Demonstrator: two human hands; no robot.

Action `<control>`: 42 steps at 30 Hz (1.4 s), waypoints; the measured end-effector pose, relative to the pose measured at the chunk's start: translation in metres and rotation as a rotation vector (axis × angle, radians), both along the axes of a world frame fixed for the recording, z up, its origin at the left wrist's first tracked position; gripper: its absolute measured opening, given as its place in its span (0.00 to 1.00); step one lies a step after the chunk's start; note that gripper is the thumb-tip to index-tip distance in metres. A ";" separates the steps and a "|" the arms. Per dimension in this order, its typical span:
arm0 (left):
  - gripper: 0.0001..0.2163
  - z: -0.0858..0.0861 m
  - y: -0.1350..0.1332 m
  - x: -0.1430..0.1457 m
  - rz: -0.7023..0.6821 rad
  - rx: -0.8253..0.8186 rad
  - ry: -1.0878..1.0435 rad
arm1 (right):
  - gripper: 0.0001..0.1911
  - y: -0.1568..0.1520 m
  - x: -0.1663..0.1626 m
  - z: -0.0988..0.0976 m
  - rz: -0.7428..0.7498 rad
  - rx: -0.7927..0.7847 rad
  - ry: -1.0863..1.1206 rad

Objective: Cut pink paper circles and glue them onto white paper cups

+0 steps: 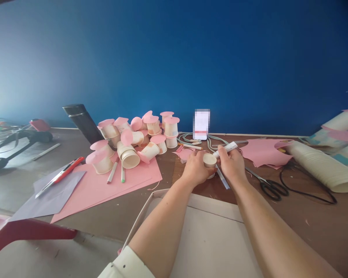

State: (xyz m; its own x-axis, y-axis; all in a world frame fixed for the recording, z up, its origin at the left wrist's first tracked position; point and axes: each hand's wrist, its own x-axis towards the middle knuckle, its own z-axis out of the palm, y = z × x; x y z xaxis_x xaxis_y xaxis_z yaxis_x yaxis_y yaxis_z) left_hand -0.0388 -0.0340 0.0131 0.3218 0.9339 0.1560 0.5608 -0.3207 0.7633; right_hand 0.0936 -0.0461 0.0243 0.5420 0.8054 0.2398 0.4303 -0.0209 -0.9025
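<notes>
My left hand [195, 168] is closed around a small paper cup [210, 160], holding it on its side above the brown table with the mouth toward me. My right hand [232, 164] grips a white marker [226, 148], its tip near the cup's rim. A thin pale strip [222, 177] pokes out below the two hands. Both forearms reach in from the bottom of the view.
A pile of paper cups with pink paper lids [139, 137] lies left on a pink sheet [104, 185]. Nearby are pens [113, 172], a red-handled cutter [60, 175], black scissors [271, 187], a stack of cups [321, 166], cables [307, 189], pink scraps [263, 152] and a dark flask [82, 121].
</notes>
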 end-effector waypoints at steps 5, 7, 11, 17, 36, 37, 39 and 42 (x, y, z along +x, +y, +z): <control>0.34 0.001 0.000 -0.001 -0.022 0.025 -0.008 | 0.22 -0.001 -0.001 0.002 -0.007 -0.050 -0.097; 0.33 0.003 0.000 -0.002 -0.023 0.024 -0.012 | 0.21 0.000 0.000 0.001 -0.012 -0.061 -0.100; 0.32 0.005 0.000 -0.004 -0.034 0.021 -0.021 | 0.21 0.001 0.002 -0.001 -0.013 -0.079 -0.106; 0.32 0.008 -0.002 -0.007 -0.067 0.005 -0.019 | 0.21 0.003 0.005 -0.004 -0.070 -0.082 -0.109; 0.32 0.006 -0.001 -0.005 -0.029 0.018 -0.032 | 0.20 0.002 0.003 -0.002 -0.034 -0.098 -0.097; 0.32 0.006 -0.002 -0.005 -0.041 0.016 -0.031 | 0.21 0.002 0.003 -0.002 -0.031 -0.080 -0.080; 0.36 0.006 -0.003 -0.004 -0.063 0.004 -0.035 | 0.21 0.001 0.001 -0.001 -0.013 -0.043 -0.038; 0.43 0.005 -0.003 -0.002 -0.035 -0.011 -0.041 | 0.20 -0.002 -0.002 0.001 0.006 -0.022 -0.018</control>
State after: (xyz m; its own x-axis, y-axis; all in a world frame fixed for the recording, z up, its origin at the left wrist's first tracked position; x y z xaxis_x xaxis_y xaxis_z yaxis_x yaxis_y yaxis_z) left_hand -0.0405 -0.0368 0.0186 0.3481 0.9237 0.1601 0.5172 -0.3316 0.7890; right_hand 0.0915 -0.0478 0.0257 0.5328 0.8139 0.2318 0.4467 -0.0379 -0.8939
